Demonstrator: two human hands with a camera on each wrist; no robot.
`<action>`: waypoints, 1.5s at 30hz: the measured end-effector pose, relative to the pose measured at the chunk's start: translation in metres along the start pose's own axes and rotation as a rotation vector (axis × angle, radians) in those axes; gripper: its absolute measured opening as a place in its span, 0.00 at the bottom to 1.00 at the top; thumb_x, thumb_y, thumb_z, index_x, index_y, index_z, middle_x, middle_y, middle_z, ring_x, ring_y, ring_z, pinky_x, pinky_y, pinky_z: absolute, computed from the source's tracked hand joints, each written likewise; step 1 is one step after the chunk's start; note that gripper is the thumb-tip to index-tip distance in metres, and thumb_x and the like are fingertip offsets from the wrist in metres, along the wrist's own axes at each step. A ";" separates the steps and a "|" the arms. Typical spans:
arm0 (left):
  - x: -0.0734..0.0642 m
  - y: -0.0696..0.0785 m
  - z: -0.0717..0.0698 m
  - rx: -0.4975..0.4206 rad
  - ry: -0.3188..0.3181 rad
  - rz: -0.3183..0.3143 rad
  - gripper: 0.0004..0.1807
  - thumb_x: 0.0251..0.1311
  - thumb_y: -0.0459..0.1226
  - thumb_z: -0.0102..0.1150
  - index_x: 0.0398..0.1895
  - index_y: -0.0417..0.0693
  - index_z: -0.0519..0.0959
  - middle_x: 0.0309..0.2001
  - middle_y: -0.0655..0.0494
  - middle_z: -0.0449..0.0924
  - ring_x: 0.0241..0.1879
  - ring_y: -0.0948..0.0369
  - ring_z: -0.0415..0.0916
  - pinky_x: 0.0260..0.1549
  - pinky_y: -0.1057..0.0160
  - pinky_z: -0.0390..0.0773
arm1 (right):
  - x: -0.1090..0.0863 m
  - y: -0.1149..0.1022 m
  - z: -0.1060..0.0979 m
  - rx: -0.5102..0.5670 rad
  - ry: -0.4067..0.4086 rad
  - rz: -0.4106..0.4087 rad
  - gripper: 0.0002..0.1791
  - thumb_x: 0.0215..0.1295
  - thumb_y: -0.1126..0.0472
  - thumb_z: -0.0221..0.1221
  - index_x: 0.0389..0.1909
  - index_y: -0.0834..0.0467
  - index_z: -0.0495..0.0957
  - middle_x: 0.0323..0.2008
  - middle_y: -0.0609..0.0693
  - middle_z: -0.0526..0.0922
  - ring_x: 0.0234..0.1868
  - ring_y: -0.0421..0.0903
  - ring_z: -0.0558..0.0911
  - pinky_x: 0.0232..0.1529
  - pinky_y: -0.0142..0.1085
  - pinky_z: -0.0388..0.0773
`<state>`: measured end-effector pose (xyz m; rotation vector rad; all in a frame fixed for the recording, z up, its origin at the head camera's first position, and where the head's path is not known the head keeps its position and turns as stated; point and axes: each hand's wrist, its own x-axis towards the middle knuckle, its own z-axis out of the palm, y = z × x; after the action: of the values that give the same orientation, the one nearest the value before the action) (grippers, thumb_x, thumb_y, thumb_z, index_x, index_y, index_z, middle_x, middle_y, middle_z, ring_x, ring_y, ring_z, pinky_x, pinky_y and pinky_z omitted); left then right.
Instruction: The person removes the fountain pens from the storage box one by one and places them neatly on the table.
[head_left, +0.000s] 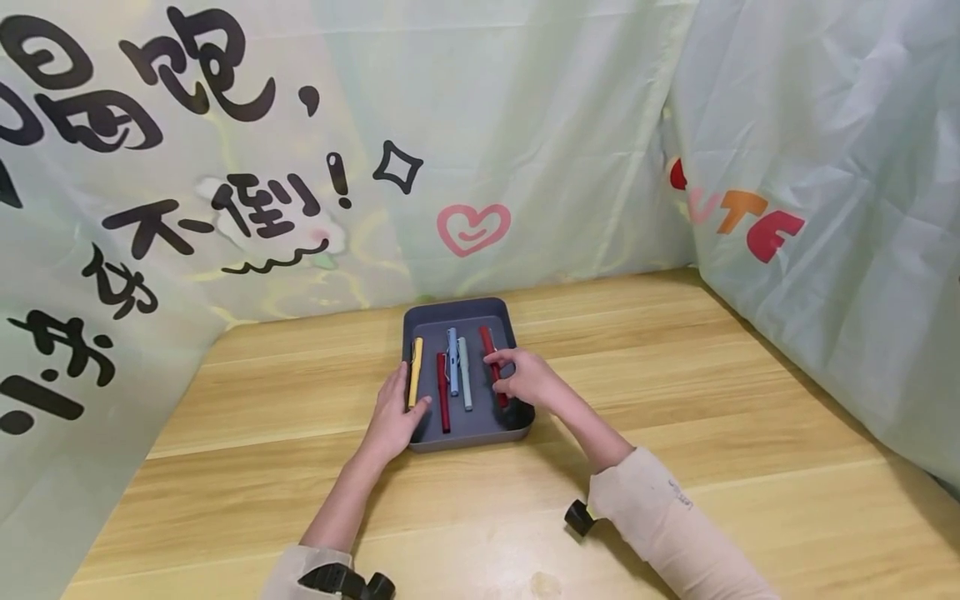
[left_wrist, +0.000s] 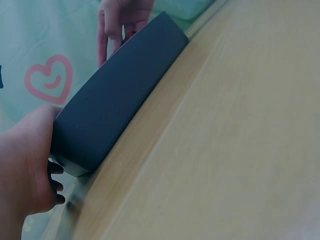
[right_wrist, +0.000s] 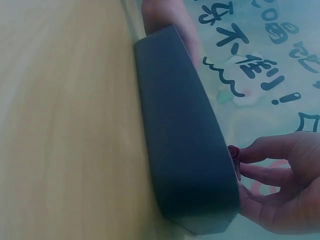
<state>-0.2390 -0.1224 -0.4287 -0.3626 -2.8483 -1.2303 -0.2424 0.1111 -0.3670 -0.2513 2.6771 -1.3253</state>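
A dark grey rectangular tray [head_left: 457, 312] lies on the table with several pens in it. My left hand [head_left: 390, 418] grips its left wall near the front corner, thumb over the rim; the left wrist view shows the fingers along the outside. At the tray's right side, my right hand [head_left: 531, 380] pinches a dark red pen [head_left: 487, 340] between thumb and fingers. In the right wrist view, the end of this red pen [right_wrist: 234, 152] shows above the rim. Left of it lie a pale green pen [head_left: 465, 375], a blue pen [head_left: 453, 358], another red pen [head_left: 443, 396] and a yellow pen [head_left: 416, 371].
The wooden table [head_left: 675, 400] spreads around the tray. Behind it hangs a pale printed curtain [head_left: 570, 150] with black lettering and a pink heart; another curtain [head_left: 847, 150] closes the right side. Black wrist cameras sit on both sleeves.
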 end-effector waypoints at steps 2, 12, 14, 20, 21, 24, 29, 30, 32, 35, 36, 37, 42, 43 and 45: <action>0.000 0.000 0.000 0.005 -0.002 -0.001 0.41 0.64 0.43 0.51 0.71 0.38 0.41 0.70 0.39 0.40 0.67 0.43 0.36 0.61 0.43 0.44 | 0.000 0.001 -0.003 0.000 0.003 -0.002 0.23 0.54 0.72 0.60 0.53 0.62 0.75 0.45 0.59 0.73 0.21 0.44 0.75 0.24 0.33 0.73; -0.002 -0.003 -0.002 0.062 0.003 0.024 0.40 0.64 0.43 0.50 0.71 0.38 0.43 0.72 0.46 0.36 0.68 0.44 0.34 0.60 0.41 0.43 | -0.001 0.009 -0.021 0.008 0.014 -0.021 0.23 0.53 0.73 0.57 0.54 0.64 0.74 0.44 0.59 0.73 0.22 0.44 0.77 0.28 0.40 0.77; -0.002 -0.004 -0.002 0.063 0.000 0.023 0.40 0.64 0.43 0.50 0.71 0.39 0.43 0.72 0.46 0.36 0.68 0.44 0.34 0.61 0.41 0.43 | -0.001 0.010 -0.024 0.015 0.016 -0.029 0.23 0.53 0.74 0.57 0.54 0.65 0.73 0.44 0.59 0.73 0.23 0.45 0.78 0.31 0.43 0.78; -0.001 -0.003 -0.002 0.055 -0.004 0.012 0.40 0.64 0.44 0.50 0.71 0.40 0.43 0.72 0.48 0.36 0.68 0.45 0.34 0.61 0.42 0.43 | -0.002 0.015 -0.032 0.005 0.037 -0.036 0.24 0.51 0.74 0.57 0.53 0.67 0.73 0.44 0.61 0.74 0.22 0.49 0.79 0.31 0.43 0.78; -0.002 -0.003 -0.003 0.053 -0.003 0.011 0.40 0.64 0.44 0.50 0.71 0.40 0.43 0.72 0.48 0.36 0.68 0.45 0.34 0.61 0.42 0.43 | -0.002 0.016 -0.034 0.005 0.041 -0.035 0.24 0.51 0.74 0.57 0.53 0.67 0.73 0.44 0.61 0.74 0.21 0.48 0.78 0.31 0.43 0.79; -0.002 -0.003 -0.003 0.050 -0.005 0.008 0.40 0.64 0.44 0.50 0.71 0.40 0.43 0.72 0.48 0.36 0.68 0.45 0.34 0.60 0.41 0.43 | -0.001 0.020 -0.037 0.014 0.041 -0.034 0.25 0.51 0.75 0.57 0.54 0.68 0.73 0.44 0.63 0.74 0.21 0.44 0.78 0.31 0.42 0.79; -0.002 -0.001 -0.004 0.043 0.003 0.013 0.39 0.64 0.43 0.50 0.71 0.39 0.44 0.72 0.48 0.36 0.68 0.45 0.34 0.61 0.42 0.43 | 0.002 0.027 -0.042 0.029 0.045 -0.019 0.25 0.51 0.75 0.56 0.54 0.68 0.72 0.43 0.63 0.74 0.21 0.44 0.78 0.31 0.39 0.79; -0.002 -0.001 -0.004 0.042 0.005 0.014 0.39 0.64 0.43 0.50 0.71 0.39 0.44 0.72 0.48 0.36 0.68 0.45 0.34 0.61 0.41 0.43 | 0.002 0.029 -0.042 0.029 0.047 -0.018 0.25 0.51 0.76 0.56 0.54 0.68 0.72 0.43 0.63 0.73 0.22 0.44 0.78 0.30 0.38 0.79; -0.002 -0.001 -0.004 0.040 0.009 0.020 0.39 0.64 0.43 0.50 0.71 0.38 0.45 0.72 0.47 0.37 0.68 0.45 0.35 0.61 0.42 0.43 | 0.003 0.032 -0.043 0.029 0.048 -0.014 0.25 0.51 0.76 0.56 0.54 0.69 0.72 0.42 0.63 0.74 0.23 0.45 0.78 0.29 0.37 0.79; -0.002 -0.001 -0.003 0.040 0.007 0.026 0.39 0.64 0.43 0.50 0.71 0.38 0.45 0.72 0.47 0.37 0.68 0.45 0.35 0.61 0.42 0.43 | 0.004 0.037 -0.043 0.027 0.045 0.001 0.25 0.52 0.77 0.56 0.54 0.70 0.71 0.41 0.63 0.74 0.25 0.46 0.79 0.29 0.36 0.78; -0.001 -0.001 -0.003 0.043 0.004 0.028 0.39 0.64 0.42 0.50 0.71 0.38 0.45 0.72 0.46 0.37 0.68 0.44 0.35 0.61 0.42 0.43 | 0.004 0.038 -0.043 0.026 0.046 0.010 0.25 0.52 0.77 0.56 0.54 0.70 0.71 0.42 0.63 0.74 0.25 0.46 0.79 0.29 0.36 0.78; -0.001 -0.001 -0.002 0.044 0.002 0.029 0.39 0.64 0.42 0.50 0.71 0.38 0.45 0.72 0.46 0.38 0.68 0.44 0.35 0.61 0.42 0.43 | 0.003 0.040 -0.044 0.019 0.048 0.012 0.25 0.52 0.77 0.55 0.54 0.70 0.71 0.42 0.64 0.74 0.26 0.46 0.79 0.29 0.35 0.78; 0.000 -0.001 0.000 0.047 0.002 0.022 0.39 0.64 0.43 0.50 0.71 0.39 0.45 0.72 0.48 0.37 0.68 0.45 0.34 0.61 0.42 0.43 | 0.004 0.047 -0.043 0.019 0.054 0.016 0.25 0.52 0.77 0.55 0.55 0.70 0.71 0.42 0.64 0.74 0.26 0.47 0.79 0.29 0.35 0.77; 0.000 0.000 0.000 0.043 0.002 0.020 0.39 0.64 0.43 0.50 0.71 0.39 0.45 0.72 0.48 0.37 0.68 0.45 0.34 0.61 0.42 0.43 | 0.004 0.048 -0.042 0.025 0.055 0.016 0.25 0.52 0.77 0.55 0.55 0.71 0.71 0.42 0.64 0.74 0.27 0.48 0.78 0.29 0.35 0.77; -0.001 0.001 -0.001 0.037 -0.001 0.016 0.39 0.64 0.43 0.50 0.71 0.39 0.44 0.72 0.48 0.36 0.68 0.45 0.34 0.61 0.42 0.43 | 0.005 0.051 -0.042 0.031 0.051 0.014 0.25 0.52 0.77 0.55 0.55 0.71 0.70 0.42 0.64 0.74 0.27 0.48 0.78 0.28 0.34 0.77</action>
<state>-0.2382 -0.1221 -0.4274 -0.3834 -2.8587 -1.1734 -0.2603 0.1724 -0.3825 -0.1978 2.6921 -1.3871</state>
